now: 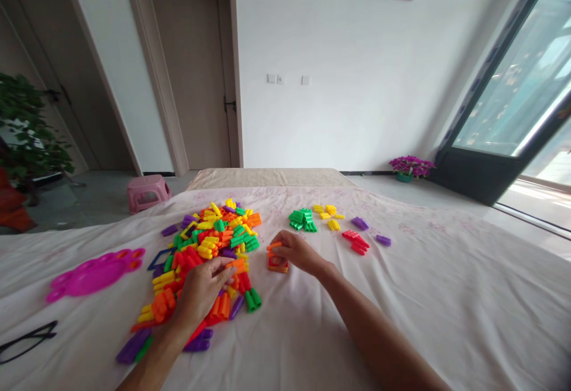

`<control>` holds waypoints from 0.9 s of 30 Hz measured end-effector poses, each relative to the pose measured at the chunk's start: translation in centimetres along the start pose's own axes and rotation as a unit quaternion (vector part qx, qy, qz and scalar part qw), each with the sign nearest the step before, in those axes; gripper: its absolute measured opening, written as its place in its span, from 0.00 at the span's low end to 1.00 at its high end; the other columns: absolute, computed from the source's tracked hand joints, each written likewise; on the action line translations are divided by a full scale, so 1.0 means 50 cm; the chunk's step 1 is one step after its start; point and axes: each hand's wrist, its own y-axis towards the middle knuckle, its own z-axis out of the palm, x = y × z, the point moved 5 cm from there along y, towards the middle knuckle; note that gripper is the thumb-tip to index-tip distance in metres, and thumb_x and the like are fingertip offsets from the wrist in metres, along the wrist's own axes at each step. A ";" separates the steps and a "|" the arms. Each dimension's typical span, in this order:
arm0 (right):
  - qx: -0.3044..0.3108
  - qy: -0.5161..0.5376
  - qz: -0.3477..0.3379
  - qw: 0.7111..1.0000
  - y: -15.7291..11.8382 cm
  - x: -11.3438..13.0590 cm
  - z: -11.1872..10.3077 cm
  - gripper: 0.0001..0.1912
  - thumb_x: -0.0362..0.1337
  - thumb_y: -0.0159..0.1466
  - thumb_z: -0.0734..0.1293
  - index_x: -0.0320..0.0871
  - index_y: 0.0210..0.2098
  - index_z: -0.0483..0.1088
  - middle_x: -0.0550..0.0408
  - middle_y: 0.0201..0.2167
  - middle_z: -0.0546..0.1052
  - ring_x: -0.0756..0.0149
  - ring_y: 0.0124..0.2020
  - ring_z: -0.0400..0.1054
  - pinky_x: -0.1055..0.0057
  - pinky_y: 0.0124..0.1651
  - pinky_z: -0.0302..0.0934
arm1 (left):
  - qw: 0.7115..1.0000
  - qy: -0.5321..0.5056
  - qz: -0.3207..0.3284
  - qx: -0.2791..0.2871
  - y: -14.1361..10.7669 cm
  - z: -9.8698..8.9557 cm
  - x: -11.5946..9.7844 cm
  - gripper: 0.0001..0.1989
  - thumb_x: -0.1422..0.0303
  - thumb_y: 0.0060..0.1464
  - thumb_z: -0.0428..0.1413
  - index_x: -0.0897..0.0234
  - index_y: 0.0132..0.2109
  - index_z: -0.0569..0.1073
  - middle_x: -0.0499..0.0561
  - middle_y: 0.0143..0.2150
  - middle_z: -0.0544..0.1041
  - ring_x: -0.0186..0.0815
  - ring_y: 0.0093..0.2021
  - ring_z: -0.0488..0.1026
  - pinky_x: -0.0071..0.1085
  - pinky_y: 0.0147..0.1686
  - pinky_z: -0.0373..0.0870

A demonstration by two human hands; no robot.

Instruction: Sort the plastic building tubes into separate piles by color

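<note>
Bright daylight glares through the glass door [508, 99] at right; the left is dimmer; edges look stretched.

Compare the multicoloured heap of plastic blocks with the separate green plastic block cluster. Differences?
Colour: the multicoloured heap of plastic blocks mixes red, orange, yellow, green and purple; the green plastic block cluster is all green.
Size: the heap is far larger and more spread out; the cluster is small and compact.
Contact: the left hand is at the heap; neither hand touches the cluster.
Shared: both lie on the pale cloth.
</note>
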 end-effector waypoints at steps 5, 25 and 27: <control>-0.039 -0.219 0.028 0.975 -0.007 -0.031 -0.125 0.07 0.37 0.58 0.69 0.41 0.35 0.76 0.55 0.29 0.78 0.68 0.29 0.70 0.75 0.28 0.60 | 1.000 -0.017 -0.002 0.006 0.007 -0.001 0.021 0.23 0.54 0.53 0.57 0.66 0.49 0.79 0.54 0.39 0.84 0.41 0.36 0.81 0.34 0.39 0.76; 0.099 0.002 -0.018 0.995 -0.034 0.049 0.087 0.17 0.47 0.59 0.72 0.41 0.40 0.73 0.58 0.28 0.75 0.72 0.26 0.68 0.75 0.30 0.63 | 0.996 -0.082 0.044 0.009 -0.022 0.034 -0.032 0.16 0.53 0.54 0.58 0.61 0.40 0.74 0.54 0.40 0.83 0.41 0.40 0.81 0.34 0.39 0.78; 0.066 -0.079 -0.021 0.994 -0.030 0.050 0.033 0.14 0.44 0.60 0.71 0.41 0.40 0.74 0.56 0.31 0.76 0.71 0.28 0.69 0.75 0.31 0.62 | 0.995 -0.073 0.052 -0.041 -0.015 -0.007 -0.041 0.19 0.51 0.56 0.55 0.63 0.42 0.75 0.55 0.41 0.82 0.42 0.41 0.81 0.35 0.40 0.78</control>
